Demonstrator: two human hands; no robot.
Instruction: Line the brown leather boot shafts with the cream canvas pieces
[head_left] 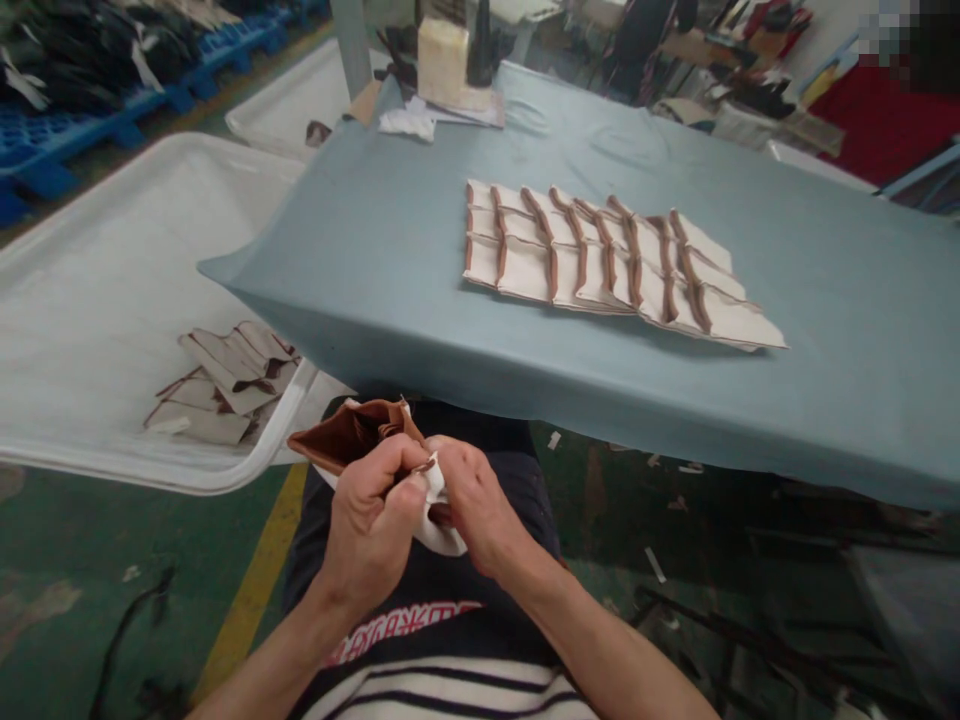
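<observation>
Above my lap, both hands grip a folded fabric piece [336, 436], white on one side and brown on the other. My left hand [381, 505] pinches its edge between thumb and bent fingers. Right beside it, my right hand [471, 498] is closed on the same piece, with a white fold bulging between the two hands. The brown side opens like a pocket toward the upper left. What the fingertips press on is partly hidden. On the table beyond lie white pieces with brown edges [525, 270], overlapped in a row.
A blue-covered table [360, 290] spans the area ahead. At left, a white plastic tub [97, 180] holds several similar fabric pieces [232, 375]. A yellowish block [442, 60] and crumpled white paper [409, 120] sit at the table's far left corner. Scraps litter the green floor.
</observation>
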